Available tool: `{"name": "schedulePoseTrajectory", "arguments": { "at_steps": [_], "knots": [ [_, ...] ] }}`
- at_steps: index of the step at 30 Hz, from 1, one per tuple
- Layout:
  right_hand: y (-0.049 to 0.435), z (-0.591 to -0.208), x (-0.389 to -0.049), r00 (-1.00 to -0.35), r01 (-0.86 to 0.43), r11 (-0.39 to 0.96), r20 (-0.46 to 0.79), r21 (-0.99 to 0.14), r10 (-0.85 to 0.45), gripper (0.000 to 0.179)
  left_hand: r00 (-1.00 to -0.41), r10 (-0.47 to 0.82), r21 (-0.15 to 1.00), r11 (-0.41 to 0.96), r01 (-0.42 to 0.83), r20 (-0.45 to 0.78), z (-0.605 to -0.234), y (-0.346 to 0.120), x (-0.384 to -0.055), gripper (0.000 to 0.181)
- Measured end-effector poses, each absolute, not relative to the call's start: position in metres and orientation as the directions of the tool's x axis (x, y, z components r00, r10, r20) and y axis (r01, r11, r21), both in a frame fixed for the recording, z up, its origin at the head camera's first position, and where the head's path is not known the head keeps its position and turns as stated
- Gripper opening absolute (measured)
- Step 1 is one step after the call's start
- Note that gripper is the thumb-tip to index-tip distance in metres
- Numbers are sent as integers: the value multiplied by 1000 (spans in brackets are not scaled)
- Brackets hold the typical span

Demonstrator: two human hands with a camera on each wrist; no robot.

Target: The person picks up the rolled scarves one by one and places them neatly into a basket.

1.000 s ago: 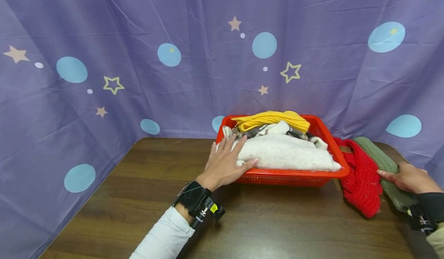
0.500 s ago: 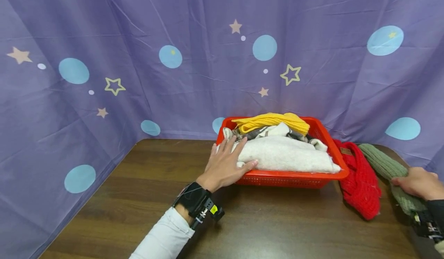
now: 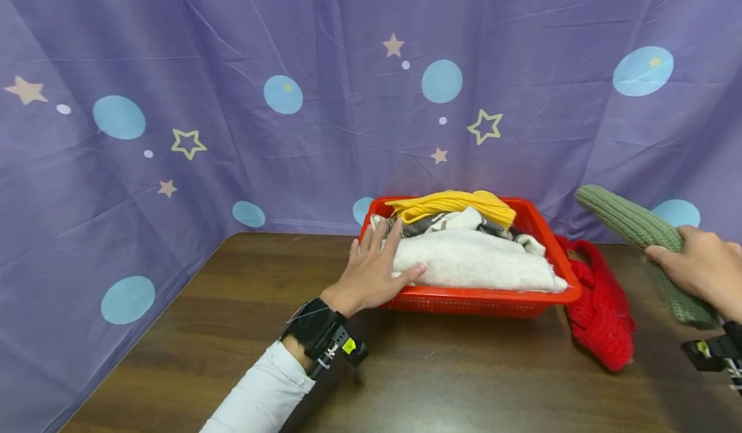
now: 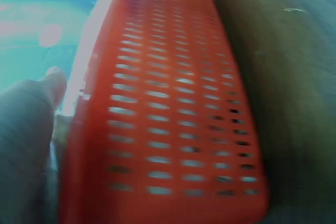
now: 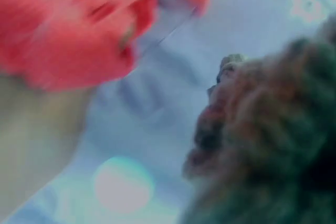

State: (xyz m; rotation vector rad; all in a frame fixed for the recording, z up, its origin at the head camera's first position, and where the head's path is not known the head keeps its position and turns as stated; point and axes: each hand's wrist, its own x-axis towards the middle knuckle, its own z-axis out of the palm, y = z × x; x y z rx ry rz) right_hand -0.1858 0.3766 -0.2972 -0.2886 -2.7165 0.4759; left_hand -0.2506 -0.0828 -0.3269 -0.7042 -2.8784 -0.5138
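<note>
The right hand grips a green ribbed knit, the thumb clamped over its near side; the fingers beneath are hidden, so exactly how they wrap it cannot be told. The knit is held up at the right side of the wooden table, its far end tilted toward the purple curtain and its lower end drooping below the palm. Just beside it, a red cable-knit piece with a small brown patch lies against the right end of a red plastic basket. The left hand rests at the basket's front left corner, fingers straight and spread over a white fleecy cloth, holding nothing. Behind that cloth a grey and white patterned cloth is bunched, and a folded yellow knit sits at the back. The step in hand looks like the pick-up of the green piece, with the red one untouched on the tabletop. The next move probably calls for a firm pinch, so that the soft, drooping end does not slip, and enough height to clear the red knit and the basket rim should the green piece be carried leftward.
</note>
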Motion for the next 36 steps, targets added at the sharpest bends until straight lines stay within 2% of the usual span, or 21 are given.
{"name": "schedulePoseTrajectory", "arguments": {
  "at_steps": [5, 9, 13, 19, 22, 25, 29, 32, 36],
  "knots": [
    [333, -271, -192, -926, 22, 939, 347, -342, 148, 39, -880, 435, 306, 826, 474, 189, -312, -78, -252, 95],
    [300, -257, -199, -921, -91, 937, 386, -338, 49, 33, -855, 472, 306, 799, 518, 216, -297, -68, -252, 95],
    [267, -249, -207, -895, -220, 922, 442, -317, -62, 29, -827, 492, 291, 777, 559, 273, -280, -56, -253, 97],
    [226, -238, -214, -839, -405, 878, 485, -255, -246, 34, -778, 527, 214, 762, 611, 343, -260, -36, -257, 95],
    [212, -232, -218, -790, -507, 835, 504, -215, -350, 34, -753, 544, 137, 770, 624, 370, -253, -31, -261, 86],
    [204, -230, -222, -755, -572, 796, 508, -199, -415, 35, -721, 571, 62, 765, 641, 393, -249, -32, -265, 62],
    [205, -230, -230, -748, -586, 791, 493, -174, -445, 38, -679, 612, -19, 748, 663, 404, -246, -38, -273, 33],
    [210, -231, -239, -763, -562, 812, 477, -157, -437, 40, -684, 608, -45, 760, 649, 402, -246, -41, -281, 34],
    [216, -232, -251, -806, -496, 853, 451, -161, -383, 43, -730, 570, 0, 788, 615, 377, -245, -42, -292, 44]
  ]
}}
